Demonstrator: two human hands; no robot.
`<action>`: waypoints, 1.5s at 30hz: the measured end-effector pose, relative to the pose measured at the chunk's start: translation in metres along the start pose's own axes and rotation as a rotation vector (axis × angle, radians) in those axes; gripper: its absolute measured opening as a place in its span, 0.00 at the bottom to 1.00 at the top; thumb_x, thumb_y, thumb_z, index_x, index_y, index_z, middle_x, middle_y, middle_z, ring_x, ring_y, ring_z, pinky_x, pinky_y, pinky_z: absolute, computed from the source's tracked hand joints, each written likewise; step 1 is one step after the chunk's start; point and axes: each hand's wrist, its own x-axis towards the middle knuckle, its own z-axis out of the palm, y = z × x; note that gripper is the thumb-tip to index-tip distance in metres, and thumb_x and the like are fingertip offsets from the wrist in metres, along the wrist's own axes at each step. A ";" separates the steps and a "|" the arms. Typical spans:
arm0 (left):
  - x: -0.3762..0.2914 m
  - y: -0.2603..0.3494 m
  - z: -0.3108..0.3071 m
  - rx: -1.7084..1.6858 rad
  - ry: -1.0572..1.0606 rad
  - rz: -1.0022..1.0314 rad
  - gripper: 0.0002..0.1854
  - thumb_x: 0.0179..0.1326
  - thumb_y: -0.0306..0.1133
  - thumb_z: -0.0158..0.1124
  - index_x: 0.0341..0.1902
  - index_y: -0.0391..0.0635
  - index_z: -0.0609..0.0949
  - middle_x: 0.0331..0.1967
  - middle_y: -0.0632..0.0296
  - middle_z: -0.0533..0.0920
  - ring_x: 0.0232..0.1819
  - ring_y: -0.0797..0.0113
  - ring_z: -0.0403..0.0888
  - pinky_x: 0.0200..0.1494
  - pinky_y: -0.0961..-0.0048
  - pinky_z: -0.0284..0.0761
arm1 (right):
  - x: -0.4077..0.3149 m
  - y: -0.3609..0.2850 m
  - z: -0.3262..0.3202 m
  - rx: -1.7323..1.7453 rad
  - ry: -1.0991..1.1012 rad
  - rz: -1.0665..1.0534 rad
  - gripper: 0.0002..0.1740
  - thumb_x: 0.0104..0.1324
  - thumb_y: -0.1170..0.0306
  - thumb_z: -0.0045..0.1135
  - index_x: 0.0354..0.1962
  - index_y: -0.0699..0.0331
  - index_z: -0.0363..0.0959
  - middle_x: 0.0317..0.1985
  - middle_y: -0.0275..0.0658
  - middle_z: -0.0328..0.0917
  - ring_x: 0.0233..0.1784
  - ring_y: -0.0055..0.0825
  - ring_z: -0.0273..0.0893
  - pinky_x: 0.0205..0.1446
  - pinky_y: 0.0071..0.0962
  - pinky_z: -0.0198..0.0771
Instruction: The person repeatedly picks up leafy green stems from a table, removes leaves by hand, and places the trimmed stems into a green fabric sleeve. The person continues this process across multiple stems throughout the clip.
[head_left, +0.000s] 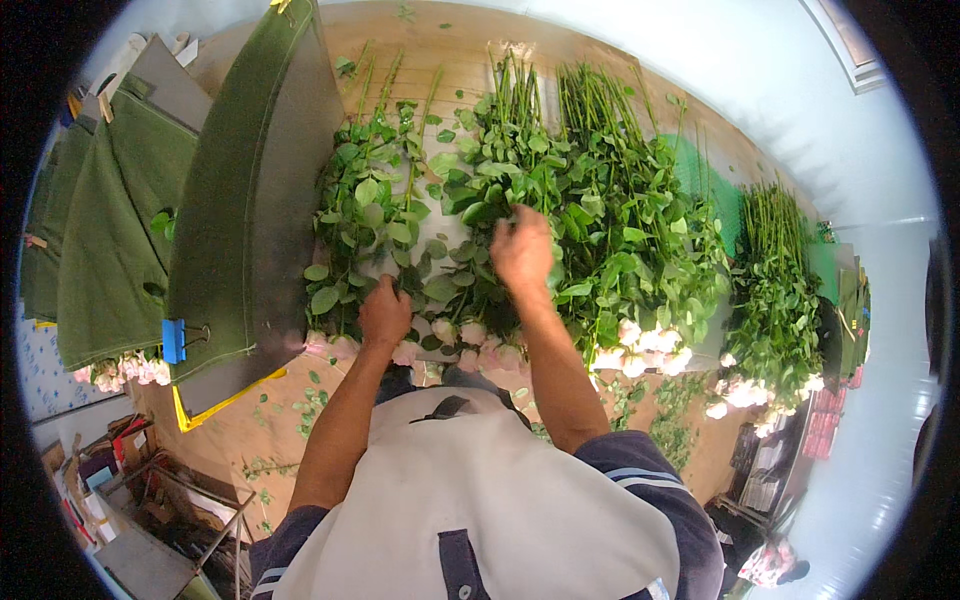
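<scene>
Long-stemmed pale pink roses lie side by side on a work table (448, 226), stems pointing away from me and blooms at the near edge. My left hand (385, 313) has its fingers curled low among the leaves of the left roses (367, 191), just above some pink blooms (343, 348). Whether a stem is in it cannot be seen. Over the foliage of the middle roses (510, 150) is my right hand (524, 247), blurred, its fingertips partly lost against dark leaves. To its right lies a thicker pile of roses (611, 202).
An upright panel covered in green cloth (217, 187), with a blue binder clip (174, 341), borders the left side. Green netting (701, 180) and another rose pile (776, 262) lie right. Fallen leaves litter the floor (289, 457). A metal-framed stand (202, 517) is behind left.
</scene>
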 end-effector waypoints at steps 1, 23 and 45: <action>0.001 -0.001 -0.001 -0.022 0.043 -0.007 0.20 0.60 0.37 0.54 0.52 0.39 0.73 0.42 0.44 0.79 0.46 0.45 0.77 0.44 0.51 0.73 | 0.001 0.014 -0.009 -0.104 0.042 0.067 0.24 0.60 0.62 0.56 0.49 0.68 0.67 0.43 0.56 0.72 0.49 0.53 0.71 0.47 0.45 0.72; -0.051 0.096 -0.027 -0.616 -0.359 0.400 0.18 0.64 0.40 0.56 0.51 0.40 0.74 0.38 0.51 0.81 0.40 0.52 0.80 0.45 0.65 0.73 | 0.027 0.039 -0.078 0.967 -0.097 0.367 0.14 0.60 0.69 0.58 0.40 0.70 0.74 0.33 0.35 0.79 0.32 0.17 0.72 0.37 0.19 0.67; -0.014 0.008 0.001 -0.597 -0.266 -0.188 0.13 0.59 0.29 0.49 0.41 0.29 0.74 0.38 0.42 0.78 0.39 0.45 0.76 0.43 0.56 0.69 | -0.010 -0.013 0.111 1.014 -0.555 0.729 0.27 0.64 0.80 0.45 0.60 0.81 0.53 0.36 0.53 0.76 0.27 0.37 0.80 0.31 0.33 0.76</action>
